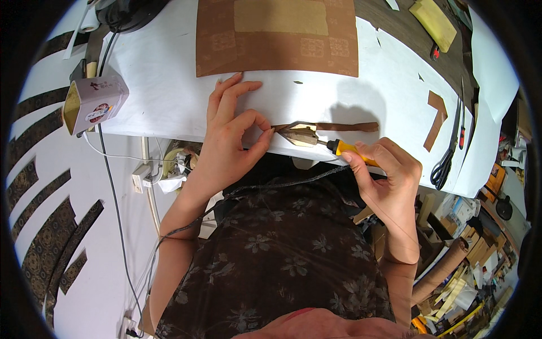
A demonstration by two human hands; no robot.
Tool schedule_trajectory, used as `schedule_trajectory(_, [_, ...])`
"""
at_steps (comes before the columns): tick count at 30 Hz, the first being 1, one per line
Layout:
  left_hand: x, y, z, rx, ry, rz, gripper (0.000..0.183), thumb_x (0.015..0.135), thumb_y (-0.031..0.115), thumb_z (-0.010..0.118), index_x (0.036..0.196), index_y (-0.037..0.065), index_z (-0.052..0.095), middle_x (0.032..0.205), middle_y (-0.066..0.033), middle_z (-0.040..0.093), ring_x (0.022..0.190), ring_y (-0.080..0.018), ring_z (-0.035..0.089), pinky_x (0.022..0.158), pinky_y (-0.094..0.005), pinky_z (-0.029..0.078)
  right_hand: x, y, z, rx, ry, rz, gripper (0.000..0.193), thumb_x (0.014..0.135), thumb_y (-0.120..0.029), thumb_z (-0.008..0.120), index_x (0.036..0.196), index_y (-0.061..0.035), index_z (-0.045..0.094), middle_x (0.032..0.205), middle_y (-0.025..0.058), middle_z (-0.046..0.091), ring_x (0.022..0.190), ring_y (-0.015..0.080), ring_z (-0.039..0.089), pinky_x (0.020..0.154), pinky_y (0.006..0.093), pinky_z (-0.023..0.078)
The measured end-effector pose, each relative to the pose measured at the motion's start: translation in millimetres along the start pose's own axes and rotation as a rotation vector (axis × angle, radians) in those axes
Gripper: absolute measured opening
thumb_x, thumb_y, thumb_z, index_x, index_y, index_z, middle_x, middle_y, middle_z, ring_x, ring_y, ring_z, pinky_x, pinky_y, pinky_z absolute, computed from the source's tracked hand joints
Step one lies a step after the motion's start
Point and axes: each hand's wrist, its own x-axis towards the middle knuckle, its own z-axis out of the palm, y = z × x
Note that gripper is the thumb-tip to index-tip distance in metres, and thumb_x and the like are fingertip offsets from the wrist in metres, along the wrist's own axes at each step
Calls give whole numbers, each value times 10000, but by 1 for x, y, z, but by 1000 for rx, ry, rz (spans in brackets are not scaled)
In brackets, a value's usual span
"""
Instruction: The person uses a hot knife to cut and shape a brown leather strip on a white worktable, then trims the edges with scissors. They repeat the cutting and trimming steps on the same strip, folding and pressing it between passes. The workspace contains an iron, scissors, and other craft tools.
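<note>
My right hand (392, 169) grips a yellow-handled heating iron (342, 148) with a black collar, a thin metal shaft and a pointed, leaf-shaped metal head. Its head rests over a narrow brown strip (347, 127) near the table's front edge, and something cream-coloured shows around the head. At the strip's left end, thumb and index finger of my left hand (228, 133) pinch together, with the other fingers spread toward the back. A dark cord (288, 182) runs from near my right hand across my lap to the left. The fingertips partly hide the strip's left end.
A large brown patterned sheet (276, 53) with a tan panel lies farther back on the white-covered table (164, 107). A tin box (99, 101) stands at the left edge. Toward the right lie a bent brown offcut (435, 121), black-handled scissors (443, 166) and a yellow block (433, 24).
</note>
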Motion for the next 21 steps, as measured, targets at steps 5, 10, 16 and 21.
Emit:
schedule_trajectory(5, [0, 1, 0, -7, -1, -8, 127, 827, 36, 805, 844, 65, 683, 1501, -166, 555, 1523, -479, 369, 1274, -621, 268, 2, -7, -3, -25, -45, 43, 140, 871, -103, 891, 916, -10, 797, 777, 90, 731, 617, 225, 695, 564, 331, 537])
schedule_trajectory(10, [-1, 1, -1, -18, -6, -17, 119, 833, 37, 803, 848, 62, 688, 1509, -169, 551, 1528, -483, 363, 1269, -614, 275, -1, -14, -5, -62, -122, 120, 137, 873, -66, 893, 891, 19, 787, 832, 104, 778, 718, 210, 765, 644, 301, 586])
schedule_trajectory(16, [-1, -4, -6, -83, -10, -25, 125, 850, 27, 780, 934, 64, 696, 1505, -177, 551, 1526, -474, 380, 1272, -608, 270, 1, -8, -1, -70, -44, -25, 130, 903, -148, 865, 937, -43, 797, 705, 63, 653, 519, 221, 618, 475, 348, 465])
schedule_trajectory(21, [-1, -8, -11, -110, -29, 10, 171, 850, 31, 780, 992, 75, 696, 1499, -179, 557, 1527, -474, 389, 1280, -605, 257, 1, -14, -4, -91, -110, 46, 139, 887, -102, 880, 915, -3, 787, 782, 91, 730, 630, 223, 712, 566, 322, 539])
